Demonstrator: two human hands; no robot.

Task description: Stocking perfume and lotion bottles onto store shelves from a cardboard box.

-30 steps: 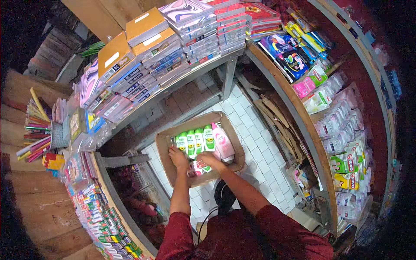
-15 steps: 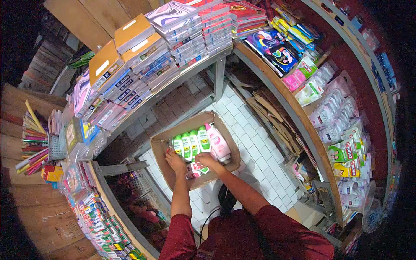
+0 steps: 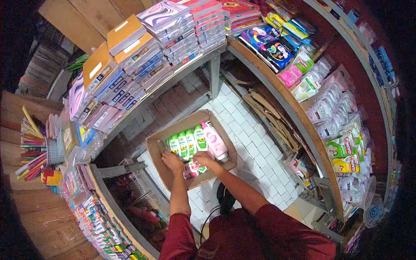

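An open cardboard box (image 3: 157, 147) sits on the white tiled floor below me. Inside lie three green bottles (image 3: 187, 143) side by side and a pink bottle (image 3: 215, 141) at their right. My left hand (image 3: 172, 161) reaches into the box at the near ends of the green bottles. My right hand (image 3: 203, 159) rests over small pink and white packs (image 3: 192, 169) in the near part of the box. Whether either hand grips anything is hidden by the fingers.
A metal table (image 3: 173, 73) stacked with notebooks and paper reams stands beyond the box. A wooden shelf (image 3: 277, 93) with sachets and pouches runs along the right. Flattened cardboard (image 3: 264, 112) leans under it. A counter (image 3: 99, 203) with small packets curves at the left.
Both hands have stayed in the box with only slight shifts. The view has dipped a little, so the box sits slightly higher in the picture.
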